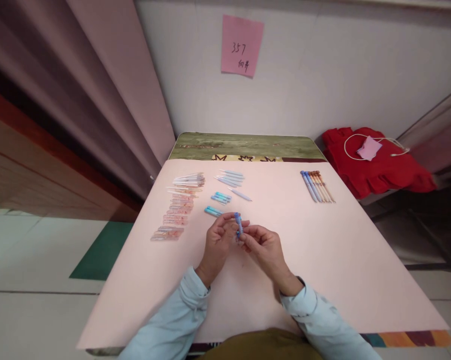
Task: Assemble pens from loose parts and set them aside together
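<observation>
Over the middle of the table, a short blue pen barrel piece (pixel 238 222) stands tilted between my two hands. My left hand (pixel 216 242) has its fingers closed round the upper part. With thumb and fingertips, my right hand (pixel 266 246) pinches at the lower end, where a small darker blue bit shows; its exact shape is hidden. Just beyond my left fingers lie turquoise pen barrels (pixel 213 211), with a second small group of turquoise barrels (pixel 221 198) behind them. Farther back are a single pale blue pen body (pixel 240 194) and several slim pale blue pen bodies (pixel 231 178).
Rows of pinkish clear pen parts (pixel 178 215) and thin white-tipped refills (pixel 188 180) lie on the left. Blue and brown pens (pixel 317 186) are lined up at the back right. A pale sheet (pixel 323 280) covers the table; red cloth (pixel 379 172) with a cable sits beyond its right edge.
</observation>
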`<move>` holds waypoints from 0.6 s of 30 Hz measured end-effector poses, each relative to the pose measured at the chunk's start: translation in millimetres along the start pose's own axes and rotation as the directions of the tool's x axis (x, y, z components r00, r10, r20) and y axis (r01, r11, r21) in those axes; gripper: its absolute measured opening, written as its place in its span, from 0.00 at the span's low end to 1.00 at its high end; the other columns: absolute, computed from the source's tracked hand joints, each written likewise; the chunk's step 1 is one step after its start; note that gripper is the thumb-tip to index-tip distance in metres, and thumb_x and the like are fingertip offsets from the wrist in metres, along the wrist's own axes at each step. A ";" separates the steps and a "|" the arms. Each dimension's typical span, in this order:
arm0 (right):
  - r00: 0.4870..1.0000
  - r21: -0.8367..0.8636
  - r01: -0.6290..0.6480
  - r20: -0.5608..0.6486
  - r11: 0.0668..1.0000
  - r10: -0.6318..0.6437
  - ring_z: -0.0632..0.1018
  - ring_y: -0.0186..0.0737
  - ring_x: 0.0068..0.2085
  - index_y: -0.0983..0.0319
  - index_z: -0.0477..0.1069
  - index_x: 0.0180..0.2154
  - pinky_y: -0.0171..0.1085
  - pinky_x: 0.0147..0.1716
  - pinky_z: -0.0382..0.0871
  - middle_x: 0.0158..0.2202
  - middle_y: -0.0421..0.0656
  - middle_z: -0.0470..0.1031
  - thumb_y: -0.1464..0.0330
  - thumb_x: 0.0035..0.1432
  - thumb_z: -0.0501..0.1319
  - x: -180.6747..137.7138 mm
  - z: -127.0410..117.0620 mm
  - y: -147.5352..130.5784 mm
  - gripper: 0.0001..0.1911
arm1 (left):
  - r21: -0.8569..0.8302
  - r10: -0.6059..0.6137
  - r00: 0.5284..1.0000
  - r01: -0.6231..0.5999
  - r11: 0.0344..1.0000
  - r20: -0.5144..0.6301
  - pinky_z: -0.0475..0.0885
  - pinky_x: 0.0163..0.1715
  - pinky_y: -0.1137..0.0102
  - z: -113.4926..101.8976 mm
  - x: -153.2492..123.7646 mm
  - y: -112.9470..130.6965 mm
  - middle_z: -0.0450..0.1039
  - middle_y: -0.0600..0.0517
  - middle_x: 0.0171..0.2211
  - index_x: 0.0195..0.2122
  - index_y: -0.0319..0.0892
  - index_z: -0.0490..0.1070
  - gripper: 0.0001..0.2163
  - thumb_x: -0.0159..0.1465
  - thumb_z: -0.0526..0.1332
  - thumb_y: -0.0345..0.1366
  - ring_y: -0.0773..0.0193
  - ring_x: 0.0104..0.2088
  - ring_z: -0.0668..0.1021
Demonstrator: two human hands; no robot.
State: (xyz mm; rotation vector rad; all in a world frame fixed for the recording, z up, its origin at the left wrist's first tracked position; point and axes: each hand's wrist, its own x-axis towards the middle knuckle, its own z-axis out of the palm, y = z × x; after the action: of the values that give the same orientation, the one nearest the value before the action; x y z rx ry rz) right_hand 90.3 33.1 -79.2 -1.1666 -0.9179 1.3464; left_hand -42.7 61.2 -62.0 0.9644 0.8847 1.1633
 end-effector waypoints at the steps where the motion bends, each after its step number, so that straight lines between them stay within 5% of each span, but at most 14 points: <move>1: 1.000 -0.007 0.000 -0.006 1.000 0.000 0.74 0.34 0.25 0.62 0.78 0.34 0.35 0.26 0.71 0.26 0.42 0.78 0.57 0.50 0.71 -0.1 0.2 -0.1 0.16 | -0.010 -0.008 1.000 0.008 1.000 -0.013 0.75 0.44 0.63 -1.0 0.9 1.7 0.81 0.42 0.41 0.49 0.40 0.72 0.17 0.63 0.63 0.45 0.56 0.43 0.82; 11: 0.996 -0.247 0.075 -0.035 0.966 -0.086 0.74 0.33 0.23 0.62 0.78 0.33 0.32 0.24 0.69 0.23 0.40 0.76 0.58 0.54 0.69 -3.4 -1.7 4.8 0.13 | -0.019 -0.028 0.993 0.026 0.999 -0.111 0.75 0.38 0.67 -4.9 7.1 1.1 0.82 0.45 0.33 0.38 0.38 0.76 0.12 0.58 0.69 0.41 0.62 0.32 0.82; 18: 0.983 -0.327 0.150 -0.050 0.933 -0.176 0.70 0.33 0.22 0.61 0.78 0.32 0.32 0.23 0.65 0.21 0.38 0.73 0.57 0.55 0.68 -2.8 -5.9 7.5 0.13 | -0.113 -0.122 0.988 0.112 0.987 -0.093 0.75 0.28 0.70 -8.4 10.5 -0.5 0.81 0.45 0.34 0.40 0.37 0.76 0.14 0.57 0.70 0.40 0.62 0.30 0.81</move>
State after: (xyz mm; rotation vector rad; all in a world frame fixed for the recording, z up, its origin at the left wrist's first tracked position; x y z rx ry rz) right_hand 94.1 28.9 -87.3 -1.3475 -1.1816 1.0331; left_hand -48.4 72.7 -66.0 0.7620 0.9356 1.1538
